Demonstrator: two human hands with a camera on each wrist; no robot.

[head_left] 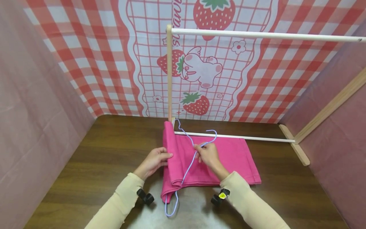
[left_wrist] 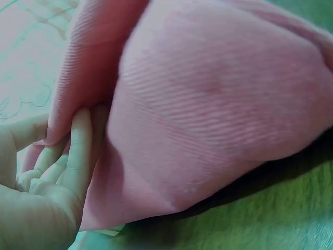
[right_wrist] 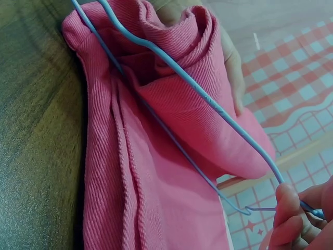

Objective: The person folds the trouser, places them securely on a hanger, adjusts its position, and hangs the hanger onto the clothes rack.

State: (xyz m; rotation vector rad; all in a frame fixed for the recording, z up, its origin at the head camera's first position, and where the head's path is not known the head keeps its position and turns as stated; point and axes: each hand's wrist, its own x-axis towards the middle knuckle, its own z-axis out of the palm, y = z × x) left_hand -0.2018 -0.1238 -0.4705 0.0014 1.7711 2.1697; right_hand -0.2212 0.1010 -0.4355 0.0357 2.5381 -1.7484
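A folded pink cloth garment (head_left: 231, 159), seen as ribbed fabric in both wrist views, lies on the table with its left end lifted and turned over. My left hand (head_left: 155, 160) pinches that raised fold between thumb and fingers; in the left wrist view some fingertips go behind the fabric (left_wrist: 208, 104). Near the hook, my right hand (head_left: 208, 156) grips a thin light-blue clothes hanger (head_left: 188, 168) between thumb and fingers. The hanger slants over the garment, one bar passing beneath the fold, and its rounded end sticks out at the near edge. Part of the hanger is hidden under the cloth.
Behind the garment stands a rack with a white top rail (head_left: 257, 35), a white lower rail (head_left: 257, 138), and wooden posts (head_left: 169, 76). Its right foot (head_left: 294, 144) rests on the brown wooden table (head_left: 94, 152). A checked strawberry cloth (head_left: 105, 63) hangs at the back.
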